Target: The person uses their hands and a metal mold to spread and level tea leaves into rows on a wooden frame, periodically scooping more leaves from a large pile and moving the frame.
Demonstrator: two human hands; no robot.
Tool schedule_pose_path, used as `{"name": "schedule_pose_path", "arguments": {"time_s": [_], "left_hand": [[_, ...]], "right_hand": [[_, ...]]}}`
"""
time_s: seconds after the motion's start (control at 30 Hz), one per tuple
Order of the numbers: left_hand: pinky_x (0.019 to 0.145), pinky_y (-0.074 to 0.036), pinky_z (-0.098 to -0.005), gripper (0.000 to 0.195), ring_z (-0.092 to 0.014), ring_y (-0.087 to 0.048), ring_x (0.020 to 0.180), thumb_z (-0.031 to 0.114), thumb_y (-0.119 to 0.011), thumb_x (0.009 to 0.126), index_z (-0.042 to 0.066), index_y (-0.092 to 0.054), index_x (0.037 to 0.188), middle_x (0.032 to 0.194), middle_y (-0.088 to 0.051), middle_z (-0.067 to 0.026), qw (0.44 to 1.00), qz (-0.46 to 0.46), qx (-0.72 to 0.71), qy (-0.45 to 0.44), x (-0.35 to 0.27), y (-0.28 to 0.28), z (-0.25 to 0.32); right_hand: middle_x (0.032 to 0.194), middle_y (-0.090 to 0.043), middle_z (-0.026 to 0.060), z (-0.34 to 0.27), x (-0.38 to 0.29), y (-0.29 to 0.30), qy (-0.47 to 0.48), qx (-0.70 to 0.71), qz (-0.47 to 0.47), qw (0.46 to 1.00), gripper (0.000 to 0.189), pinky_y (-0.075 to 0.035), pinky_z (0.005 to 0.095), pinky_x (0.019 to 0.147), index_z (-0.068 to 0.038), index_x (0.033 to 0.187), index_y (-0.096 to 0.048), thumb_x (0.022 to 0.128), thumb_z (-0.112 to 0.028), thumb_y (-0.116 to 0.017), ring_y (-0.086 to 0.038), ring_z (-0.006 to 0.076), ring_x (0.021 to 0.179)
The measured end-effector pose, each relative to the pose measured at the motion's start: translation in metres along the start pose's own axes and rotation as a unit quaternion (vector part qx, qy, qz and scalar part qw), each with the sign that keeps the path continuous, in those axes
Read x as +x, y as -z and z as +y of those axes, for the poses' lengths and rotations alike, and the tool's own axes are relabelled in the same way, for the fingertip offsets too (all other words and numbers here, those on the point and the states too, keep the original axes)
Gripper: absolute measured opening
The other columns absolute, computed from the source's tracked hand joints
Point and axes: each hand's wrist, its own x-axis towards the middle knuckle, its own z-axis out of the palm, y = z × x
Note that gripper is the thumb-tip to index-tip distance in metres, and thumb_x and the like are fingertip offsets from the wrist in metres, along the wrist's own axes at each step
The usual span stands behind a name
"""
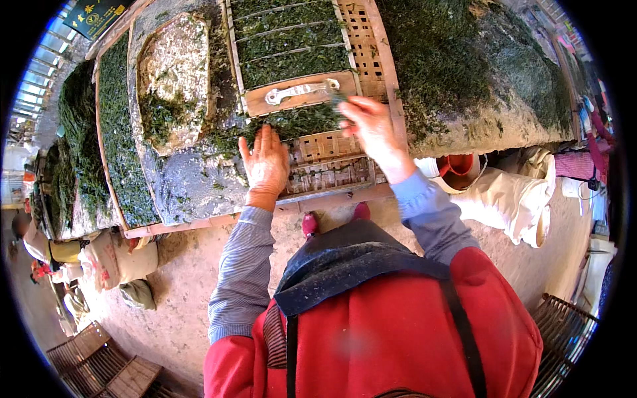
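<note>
My left hand [266, 161] rests palm down at the lower left corner of a slatted wooden frame [238, 74], its fingertips on loose chopped green leaves [293, 121]. My right hand [371, 122] is above the frame's right side. Its fingers pinch a small dark green clump [338, 100], too blurred to name surely. Between the hands and the frame's far rows lies a flat wooden board [298, 102] with a metal pull handle [301, 90]. Leaf rows [293, 37], parted by thin strips, fill the frame's upper part. Woven bamboo matting [326, 147] shows through at the near end.
Left of the frame is a shallow, worn tray [174, 79] with some leaves. Dark green heaps [438, 59] cover the right surface. Below it stand a red-lined bucket [455, 171] and pale sacks [502, 199]. Bamboo chairs [104, 360] stand behind; another person [37, 239] is far left.
</note>
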Motion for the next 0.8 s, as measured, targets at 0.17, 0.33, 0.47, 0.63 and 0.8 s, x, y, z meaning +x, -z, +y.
{"name": "schedule_pose_path", "arguments": {"time_s": [0.17, 0.33, 0.47, 0.63, 0.8], "left_hand": [[0.1, -0.033, -0.0429, 0.013, -0.023, -0.061, 0.097, 0.016, -0.058, 0.085, 0.009, -0.067, 0.092, 0.102, -0.066, -0.0087, 0.942, 0.035, -0.324, 0.077, 0.009, 0.023, -0.035], [0.097, -0.039, -0.039, 0.038, -0.033, -0.051, 0.113, 0.006, -0.06, 0.079, -0.002, -0.055, 0.115, 0.122, -0.052, -0.0202, 0.886, 0.047, -0.375, 0.27, -0.025, 0.024, -0.084], [0.108, -0.019, -0.0499, 0.076, -0.043, -0.019, 0.134, 0.029, -0.057, 0.084, 0.0, -0.018, 0.142, 0.145, -0.019, -0.028, 0.919, 0.007, -0.217, 0.328, -0.038, 0.009, -0.083], [0.11, -0.009, -0.0518, 0.079, -0.045, -0.006, 0.137, 0.052, -0.035, 0.092, -0.003, -0.009, 0.143, 0.149, -0.007, -0.0265, 0.889, 0.018, -0.148, 0.432, -0.047, -0.013, -0.086], [0.11, -0.012, -0.0499, 0.068, -0.041, -0.017, 0.136, 0.038, -0.038, 0.095, -0.003, -0.013, 0.143, 0.145, -0.019, -0.0277, 0.935, 0.05, -0.245, 0.25, -0.019, -0.018, -0.032]], "right_hand": [[0.086, -0.063, 0.0113, 0.037, 0.031, -0.077, -0.009, -0.311, -0.111, 0.944, 0.031, -0.055, 0.0283, 0.054, 0.004, 0.111, -0.059, 0.081, -0.002, -0.06, -0.063, 0.018, 0.064], [0.112, -0.054, 0.0109, 0.063, 0.012, -0.087, 0.342, -0.669, -0.191, 0.632, 0.032, -0.042, 0.0401, 0.091, -0.003, 0.106, -0.059, 0.073, -0.002, -0.057, -0.049, 0.0274, 0.109], [0.119, -0.053, 0.0052, 0.068, 0.0, -0.085, 0.335, -0.661, -0.186, 0.645, 0.033, -0.034, 0.0424, 0.101, -0.006, 0.11, -0.059, 0.077, -0.009, -0.056, -0.045, 0.0243, 0.117], [0.132, -0.047, 0.0046, 0.082, 0.005, -0.084, 0.357, -0.687, -0.175, 0.609, 0.038, -0.026, 0.0468, 0.107, -0.01, 0.123, -0.053, 0.084, -0.014, -0.054, -0.037, 0.0236, 0.129], [0.138, -0.042, 0.0022, 0.086, 0.004, -0.086, 0.282, -0.705, -0.192, 0.622, 0.039, -0.021, 0.0488, 0.109, -0.014, 0.127, -0.05, 0.088, -0.017, -0.049, -0.034, 0.022, 0.132]]}}
